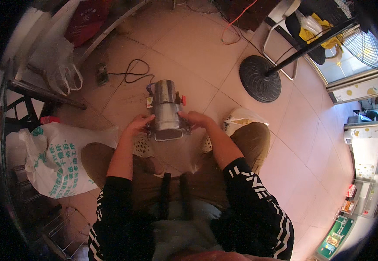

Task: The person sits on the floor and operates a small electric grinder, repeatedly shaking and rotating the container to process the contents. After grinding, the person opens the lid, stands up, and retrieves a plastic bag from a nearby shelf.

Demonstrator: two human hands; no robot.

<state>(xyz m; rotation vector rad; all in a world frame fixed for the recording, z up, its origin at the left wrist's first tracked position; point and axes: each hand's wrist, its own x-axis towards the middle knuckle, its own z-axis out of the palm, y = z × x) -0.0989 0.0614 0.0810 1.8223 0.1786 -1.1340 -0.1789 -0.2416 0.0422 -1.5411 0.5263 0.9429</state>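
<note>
A silver metal electric machine [166,108], with a narrower cylinder at its far end and a wider body near me, stands between my feet. A red knob sticks out on its right side, and a wire bail crosses its near end. My left hand [141,123] holds the machine's left side low down, fingers against the metal. On the opposite side my right hand [196,119] grips near a side clamp, its fingertips partly hidden. From the machine's far left a black cord [132,78] loops over the floor toward a small dark box [102,74].
A full white sack [63,161] with green print leans by my left leg. Beside my right knee lies a clear plastic bag [243,119] with yellowish contents. The round black base [260,79] of a standing fan is at the far right. A plastic bag [63,65] hangs at left.
</note>
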